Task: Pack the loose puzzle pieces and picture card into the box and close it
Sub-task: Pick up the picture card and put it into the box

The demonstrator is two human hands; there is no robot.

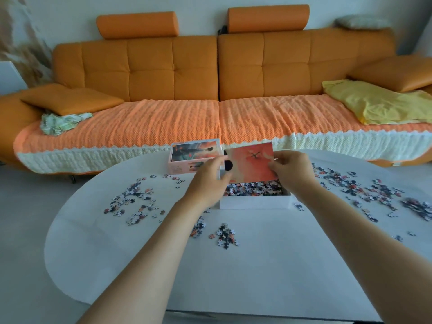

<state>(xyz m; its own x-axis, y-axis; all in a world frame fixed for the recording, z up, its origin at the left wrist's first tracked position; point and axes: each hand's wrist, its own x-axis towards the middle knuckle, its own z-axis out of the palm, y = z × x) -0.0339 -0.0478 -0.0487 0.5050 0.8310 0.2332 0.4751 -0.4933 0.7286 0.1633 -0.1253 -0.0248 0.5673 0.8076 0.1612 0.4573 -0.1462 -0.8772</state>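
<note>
Holding picture card (252,160) over box (254,202) | left hand (208,183), right hand (292,169) pinch edges

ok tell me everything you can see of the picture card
The picture card is a thin, flat rectangle printed in orange and pink with a small dark shape near its top middle. It is held landscape, slightly tilted, above the open white box of puzzle pieces. The left hand pinches its left edge, the right hand its right edge. Nothing else seems to touch it.
</note>
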